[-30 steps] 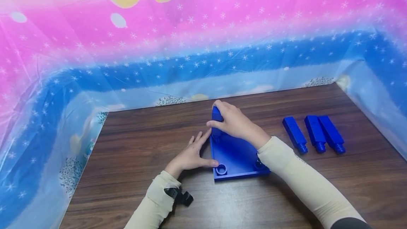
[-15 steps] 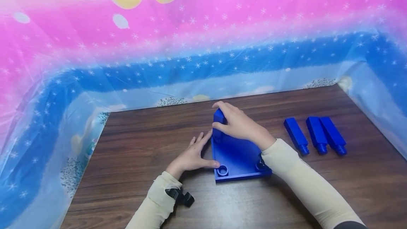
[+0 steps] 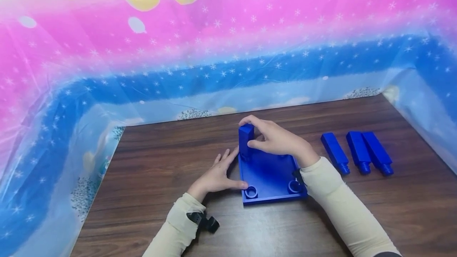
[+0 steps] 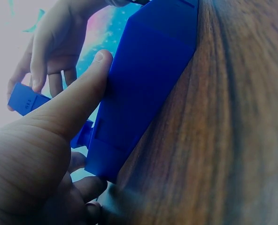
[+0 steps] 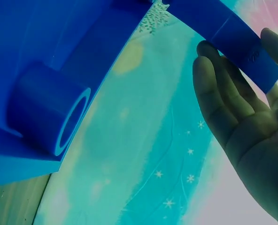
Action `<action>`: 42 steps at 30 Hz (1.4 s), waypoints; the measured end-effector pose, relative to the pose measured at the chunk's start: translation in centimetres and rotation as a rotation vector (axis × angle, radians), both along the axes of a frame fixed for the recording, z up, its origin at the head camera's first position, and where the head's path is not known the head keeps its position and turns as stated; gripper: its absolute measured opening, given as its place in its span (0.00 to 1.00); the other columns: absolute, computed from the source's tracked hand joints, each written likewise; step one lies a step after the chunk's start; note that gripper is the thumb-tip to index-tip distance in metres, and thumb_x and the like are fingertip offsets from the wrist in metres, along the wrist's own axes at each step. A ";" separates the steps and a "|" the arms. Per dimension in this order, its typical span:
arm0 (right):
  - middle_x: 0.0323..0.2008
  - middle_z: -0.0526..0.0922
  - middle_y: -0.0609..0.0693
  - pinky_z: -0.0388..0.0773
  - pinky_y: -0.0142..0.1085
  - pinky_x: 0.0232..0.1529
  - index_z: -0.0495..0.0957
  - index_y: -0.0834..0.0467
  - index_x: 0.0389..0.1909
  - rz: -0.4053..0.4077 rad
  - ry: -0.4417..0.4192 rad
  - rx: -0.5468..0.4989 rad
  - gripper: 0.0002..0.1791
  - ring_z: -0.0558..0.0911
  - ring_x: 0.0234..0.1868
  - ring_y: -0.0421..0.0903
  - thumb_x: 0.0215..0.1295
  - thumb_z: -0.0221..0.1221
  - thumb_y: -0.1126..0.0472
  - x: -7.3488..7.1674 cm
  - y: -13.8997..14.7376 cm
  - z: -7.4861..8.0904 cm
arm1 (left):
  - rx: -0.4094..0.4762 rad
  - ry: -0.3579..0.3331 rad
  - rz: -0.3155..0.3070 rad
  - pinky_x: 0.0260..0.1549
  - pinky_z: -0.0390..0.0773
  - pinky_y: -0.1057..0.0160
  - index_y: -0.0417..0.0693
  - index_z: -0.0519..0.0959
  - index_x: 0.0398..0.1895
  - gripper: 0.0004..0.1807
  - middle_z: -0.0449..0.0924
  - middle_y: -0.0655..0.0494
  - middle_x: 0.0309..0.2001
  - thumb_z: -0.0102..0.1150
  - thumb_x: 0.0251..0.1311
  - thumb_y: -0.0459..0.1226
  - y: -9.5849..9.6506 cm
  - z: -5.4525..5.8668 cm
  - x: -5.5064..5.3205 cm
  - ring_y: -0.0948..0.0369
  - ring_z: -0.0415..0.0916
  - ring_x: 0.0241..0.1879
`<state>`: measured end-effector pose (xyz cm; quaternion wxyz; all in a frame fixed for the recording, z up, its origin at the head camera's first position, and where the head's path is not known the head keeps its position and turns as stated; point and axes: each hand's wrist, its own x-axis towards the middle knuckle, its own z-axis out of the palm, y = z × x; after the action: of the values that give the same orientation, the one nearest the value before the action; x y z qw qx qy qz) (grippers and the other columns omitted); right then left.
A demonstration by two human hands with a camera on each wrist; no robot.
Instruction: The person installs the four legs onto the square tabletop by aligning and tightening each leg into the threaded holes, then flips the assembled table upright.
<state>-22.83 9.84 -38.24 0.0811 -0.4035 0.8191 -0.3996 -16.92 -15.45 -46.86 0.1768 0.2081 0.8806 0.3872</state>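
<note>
A blue square board [image 3: 269, 177] with a raised rim and round corner sockets lies on the wooden table. At its far left corner stands an upright blue leg [image 3: 245, 142], its lower end at the socket. My right hand [image 3: 280, 137] pinches this leg near the top, thumb on the near side and a finger over the far edge. My left hand [image 3: 213, 175] lies spread along the board's left edge, its thumb at the front left socket [image 3: 251, 192] and fingertips by the far corner. In the right wrist view, the leg [image 5: 233, 37] passes between thumb and fingers.
To the right on the table [image 3: 410, 209] lie three more blue legs, one alone [image 3: 333, 148] and two side by side, the middle one [image 3: 358, 150] touching the outer one [image 3: 376, 152]. A patterned pink and blue cloth [image 3: 214, 50] hangs behind and around.
My right hand's grip has shifted slightly right and loosened around the leg, baring more of it and the front right socket. The left hand stays on the board's edge.
</note>
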 end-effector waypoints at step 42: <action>0.63 0.81 0.61 0.85 0.47 0.56 0.71 0.60 0.69 -0.054 0.053 -0.046 0.23 0.84 0.60 0.57 0.76 0.62 0.66 -0.1 -0.1 -0.2 | -0.012 -0.009 0.006 0.79 0.32 0.36 0.64 0.41 0.88 0.67 0.43 0.47 0.86 0.79 0.55 0.58 0.1 0.3 0.1 0.45 0.30 0.84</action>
<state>-22.91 9.71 -38.49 0.0395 -0.3932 0.8223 -0.4094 -16.84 -15.31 -46.56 0.1810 0.2027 0.8827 0.3834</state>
